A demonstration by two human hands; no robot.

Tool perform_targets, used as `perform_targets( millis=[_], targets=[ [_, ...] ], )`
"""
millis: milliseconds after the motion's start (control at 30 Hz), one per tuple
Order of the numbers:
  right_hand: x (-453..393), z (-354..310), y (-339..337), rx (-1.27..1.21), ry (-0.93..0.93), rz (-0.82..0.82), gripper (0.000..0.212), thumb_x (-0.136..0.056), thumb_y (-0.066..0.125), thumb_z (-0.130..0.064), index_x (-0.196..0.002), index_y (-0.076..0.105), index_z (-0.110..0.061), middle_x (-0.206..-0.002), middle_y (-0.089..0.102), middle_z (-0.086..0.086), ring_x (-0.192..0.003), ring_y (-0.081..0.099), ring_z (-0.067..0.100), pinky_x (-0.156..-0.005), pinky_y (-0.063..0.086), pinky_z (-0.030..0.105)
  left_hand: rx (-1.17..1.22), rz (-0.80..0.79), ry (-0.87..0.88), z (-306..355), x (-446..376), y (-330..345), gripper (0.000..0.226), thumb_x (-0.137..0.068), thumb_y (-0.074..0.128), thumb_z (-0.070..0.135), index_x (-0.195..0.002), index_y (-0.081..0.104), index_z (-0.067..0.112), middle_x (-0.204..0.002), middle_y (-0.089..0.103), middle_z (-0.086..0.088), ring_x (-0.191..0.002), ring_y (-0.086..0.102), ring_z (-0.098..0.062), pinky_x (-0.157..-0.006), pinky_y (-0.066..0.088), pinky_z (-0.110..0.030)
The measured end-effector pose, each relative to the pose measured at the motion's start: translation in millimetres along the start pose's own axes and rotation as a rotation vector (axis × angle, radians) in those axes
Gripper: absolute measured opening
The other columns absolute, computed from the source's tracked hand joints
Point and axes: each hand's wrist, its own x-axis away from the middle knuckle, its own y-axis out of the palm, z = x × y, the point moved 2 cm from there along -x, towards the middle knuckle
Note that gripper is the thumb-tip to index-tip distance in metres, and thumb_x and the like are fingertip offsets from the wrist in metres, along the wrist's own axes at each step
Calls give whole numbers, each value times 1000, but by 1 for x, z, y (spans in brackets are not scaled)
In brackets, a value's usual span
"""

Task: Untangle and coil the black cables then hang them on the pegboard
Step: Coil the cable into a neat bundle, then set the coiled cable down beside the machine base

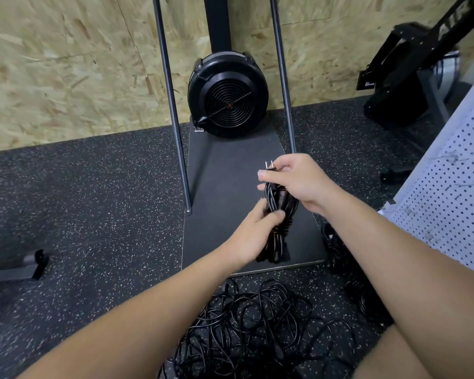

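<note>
A coiled black cable hangs as a long bundle between my hands, above the dark platform. My left hand grips the middle of the bundle, thumb across it. My right hand holds the bundle's top and pinches the two-prong plug, whose prongs stick up. A tangled heap of black cables lies on the floor below my forearms. More black cable lies by the foot of the white pegboard at the right edge.
A black fan machine stands on a dark platform against the chipboard wall, flanked by two slanted metal poles. Black gym equipment stands at the upper right. A grey bar with a black clamp lies at the left on the speckled rubber floor.
</note>
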Motion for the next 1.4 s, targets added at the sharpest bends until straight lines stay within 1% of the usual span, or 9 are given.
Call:
perform_targets(
  millis=[100,267,433,533,700,967,1067,1267,1400],
  targets=[
    [-9,4,-21,15,62,8,35,-88,92,-21,-101,75,7,-100,80,26,-99,82,34,-97,64,60,16,-32,60,-2,-11,2,41,-97,70,-3,-133,67,16,-119,77,2,-108,69,-11,-103,56,-31],
    [-23,30,-52,89,204,-15,89,-67,97,-58,-137,65,-13,-126,74,4,-114,73,22,-108,57,51,186,122,-6,-20,-46,18,37,-84,76,5,-121,70,8,-107,75,-8,-98,69,-19,-99,56,-43],
    [3,119,-86,49,377,14,39,-105,73,-37,-137,67,-16,-130,74,5,-116,75,22,-106,61,47,310,175,-137,-68,-88,48,39,-81,74,10,-119,70,5,-108,74,-15,-99,71,-29,-99,57,-52],
    [8,190,-90,30,387,85,40,-104,74,-19,-143,65,-13,-120,80,1,-110,78,18,-105,62,44,379,133,-240,-119,-112,71,38,-87,69,1,-125,69,3,-120,75,-18,-105,73,-35,-102,58,-55],
    [-8,288,-106,101,458,173,46,-99,76,1,-142,65,-8,-119,78,0,-105,74,7,-86,57,19,275,222,-372,-205,-147,101,38,-100,73,0,-134,57,7,-126,79,-10,-114,78,-30,-104,61,-54],
    [-49,393,-109,378,509,144,60,-103,71,-13,-159,52,-10,-153,64,12,-139,63,26,-122,48,44,-3,253,-445,-284,-202,124,50,-98,80,7,-145,63,8,-118,74,6,-118,72,-21,-111,57,-46],
    [-51,401,-106,503,522,88,61,-107,64,-19,-164,43,-8,-158,58,16,-147,55,33,-123,44,47,-125,198,-453,-300,-211,121,60,-96,85,17,-150,61,8,-134,72,-2,-125,69,-20,-114,54,-44],
    [-29,371,-106,613,413,141,59,-106,67,-24,-161,50,-13,-156,59,12,-147,54,31,-124,42,42,-247,119,-375,-291,-200,82,50,-98,80,7,-145,64,5,-119,74,-1,-109,70,-15,-106,54,-29],
    [-5,342,-87,638,251,86,43,-106,68,-20,-149,63,-16,-148,64,1,-134,61,18,-118,48,36,-280,85,-344,-278,-154,35,28,-101,78,11,-129,74,15,-109,82,-3,-107,78,-21,-106,59,-34]
  ],
)
